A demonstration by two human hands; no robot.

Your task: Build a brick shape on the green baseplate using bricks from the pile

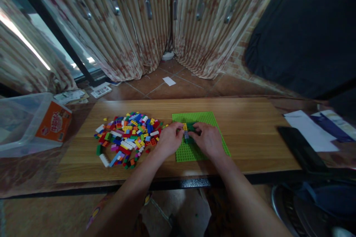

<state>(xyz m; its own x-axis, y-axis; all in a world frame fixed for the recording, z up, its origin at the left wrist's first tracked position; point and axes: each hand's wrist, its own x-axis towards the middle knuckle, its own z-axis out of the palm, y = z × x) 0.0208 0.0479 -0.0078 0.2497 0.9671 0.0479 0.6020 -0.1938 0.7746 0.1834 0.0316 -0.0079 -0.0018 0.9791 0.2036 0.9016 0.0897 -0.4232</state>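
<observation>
A bright green studded baseplate (189, 154) lies on the wooden board, with a small group of toy bricks in its middle. Among them are a yellow brick (185, 127), a dark green brick (190, 126) and a greyish-purple brick (186, 134). From the left, my left hand (169, 140) reaches the group, its fingertips pinched beside the yellow brick; whatever lies between them is too small to make out. On the other side my right hand (209, 141) has thumb and fingers closed around the dark green bricks, partly hiding them.
Left of the baseplate spreads a loose pile of coloured bricks (126, 137). The wooden board (250, 129) carries a black phone-like object (302, 148) at its right edge. A clear plastic bin (25, 118) stands far left; papers (308, 127) lie far right.
</observation>
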